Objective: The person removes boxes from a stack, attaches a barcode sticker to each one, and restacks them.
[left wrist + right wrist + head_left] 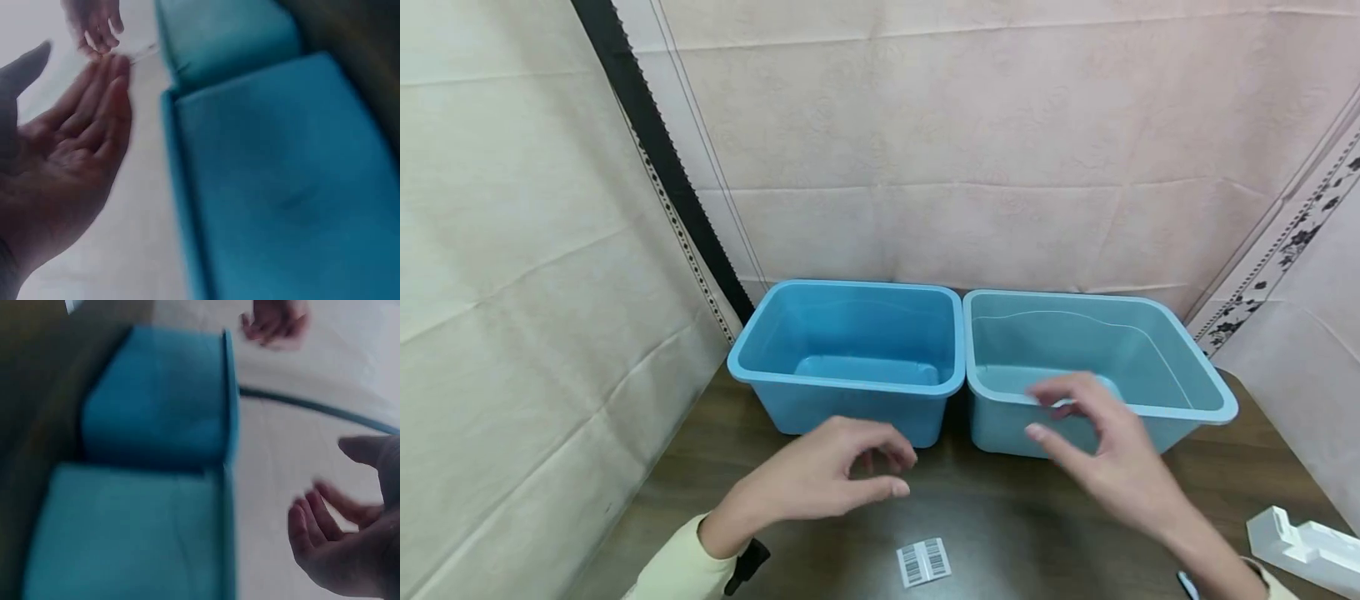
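Two plastic bins stand side by side on a dark wooden table: a blue bin [850, 408] on the left and a paler teal bin [1022, 425] on the right. In front of the blue bin my left hand [820, 475] hovers with loosely bent fingers and nothing in it. My right hand [1112, 458] is raised before the teal bin, thumb and fingers apart, its fingertips overlapping the near rim in the head view. Both wrist views show the palms bare, the left hand [75, 137] and the right hand [337, 537] alike.
A white label with barcodes [923, 562] lies on the table [1000, 533] near the front. At the right edge sits a white block-shaped object [1303, 546]. Pale cloth [962, 125] hangs behind the bins and along both sides.
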Demonstrator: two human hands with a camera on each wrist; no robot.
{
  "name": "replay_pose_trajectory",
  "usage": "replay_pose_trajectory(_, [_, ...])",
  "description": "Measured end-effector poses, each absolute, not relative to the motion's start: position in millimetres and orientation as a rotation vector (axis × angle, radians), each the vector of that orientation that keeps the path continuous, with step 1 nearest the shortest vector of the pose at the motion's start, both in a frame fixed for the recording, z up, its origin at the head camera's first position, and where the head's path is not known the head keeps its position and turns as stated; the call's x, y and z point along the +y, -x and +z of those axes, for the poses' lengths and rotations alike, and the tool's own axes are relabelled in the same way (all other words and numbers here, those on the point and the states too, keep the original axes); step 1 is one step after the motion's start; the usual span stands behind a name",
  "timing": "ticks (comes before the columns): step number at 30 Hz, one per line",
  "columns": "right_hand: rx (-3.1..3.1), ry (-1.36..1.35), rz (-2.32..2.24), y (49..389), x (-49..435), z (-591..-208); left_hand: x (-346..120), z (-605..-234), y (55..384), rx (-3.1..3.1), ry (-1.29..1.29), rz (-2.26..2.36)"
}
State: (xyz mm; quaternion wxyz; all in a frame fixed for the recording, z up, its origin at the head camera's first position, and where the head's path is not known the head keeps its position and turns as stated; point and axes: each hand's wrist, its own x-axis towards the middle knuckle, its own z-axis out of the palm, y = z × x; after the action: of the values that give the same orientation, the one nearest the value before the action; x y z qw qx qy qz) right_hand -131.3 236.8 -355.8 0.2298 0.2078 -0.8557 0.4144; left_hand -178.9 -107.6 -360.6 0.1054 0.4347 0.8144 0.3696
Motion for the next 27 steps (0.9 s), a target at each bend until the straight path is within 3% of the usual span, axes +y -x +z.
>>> replay_pose_trajectory(8, [-2.729,-0.775,1.38,150.3,196.5,-426.0,-85.1,-414.5,187.5,2.312,-1.204,0.762])
replay_pose_trajectory(14, [-3.009,-0.789,1.728,171.7,189.4,-472.8,-68.1,-446.9,189.7,2.406,-0.962,0.631])
replay_pose_trajectory(27, [-3.161,-0.939,1.259,161.0,170.6,-487.6,-56.0,-475.6,171.1,2.533,-0.948,0.387])
